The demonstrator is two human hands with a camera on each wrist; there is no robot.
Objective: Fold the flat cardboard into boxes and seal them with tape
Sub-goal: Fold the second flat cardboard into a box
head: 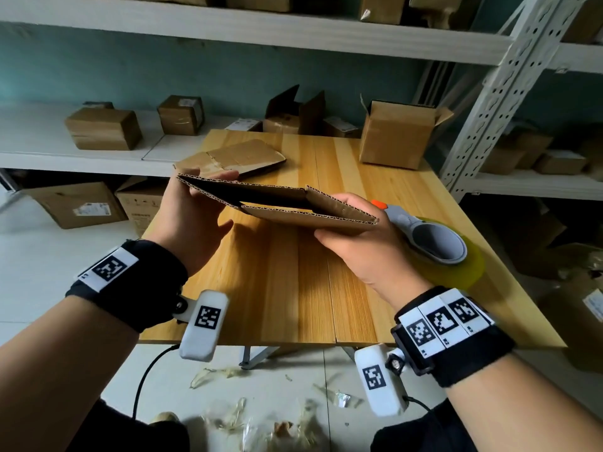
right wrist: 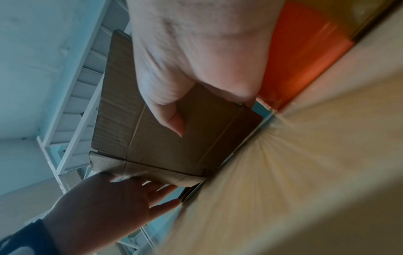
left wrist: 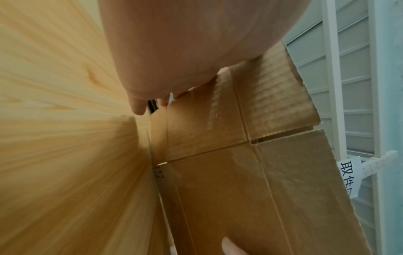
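Observation:
I hold a flattened brown cardboard box (head: 293,203) above the wooden table (head: 287,288), its layers parted so a dark gap shows along the near edge. My left hand (head: 215,203) presses straight fingers against the box's left end, thumb spread away below. My right hand (head: 336,236) pinches the right end, thumb underneath and fingers over the top. The right wrist view shows the thumb (right wrist: 172,120) on the cardboard (right wrist: 170,146) and the left hand (right wrist: 130,193) touching its far edge. The left wrist view shows creased panels (left wrist: 240,172). A grey tape dispenser (head: 434,239) with an orange tip lies just right of my right hand.
More flat cardboard (head: 235,156) lies at the table's far side, and an open box (head: 394,135) stands at the far right corner. White shelving (head: 489,102) with boxes surrounds the table. Tape scraps (head: 228,419) litter the floor in front.

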